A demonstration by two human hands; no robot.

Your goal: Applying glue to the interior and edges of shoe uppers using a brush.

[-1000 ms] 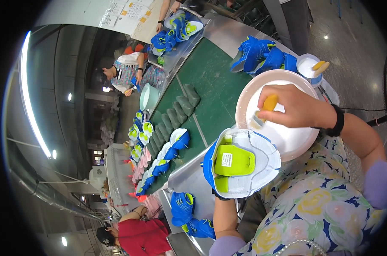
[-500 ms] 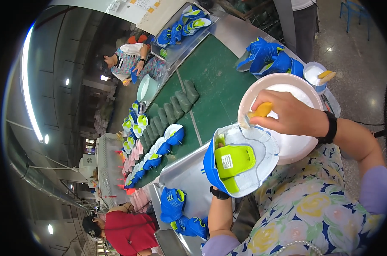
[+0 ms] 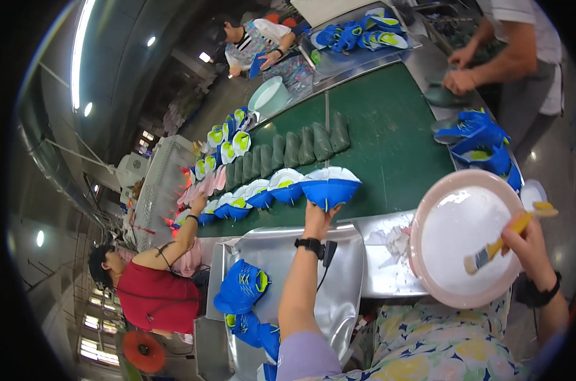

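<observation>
The blue shoe with the white sole [image 3: 329,184] sat sole-up on the green belt [image 3: 389,133], right at the belt's near edge, at the end of a row of similar blue shoes [image 3: 256,197] stretching off to your left. Your left hand [image 3: 317,217] was gripping it from below, fingers closed on the near side of the shoe. To its right the belt had a fair bit of open green, with the dark green lasts [image 3: 300,147] lined up further back.

Your right hand [image 3: 528,240] was wrapped around the yellow-handled brush [image 3: 498,245], bristles down inside the pink bowl [image 3: 427,209] of white glue. The bowl sat at the right end of the metal tray [image 3: 338,279], well apart from the shoe. More blue uppers [image 3: 242,287] lay piled at the tray's left end. A person in red [image 3: 149,293] reached onto the belt on your left.
</observation>
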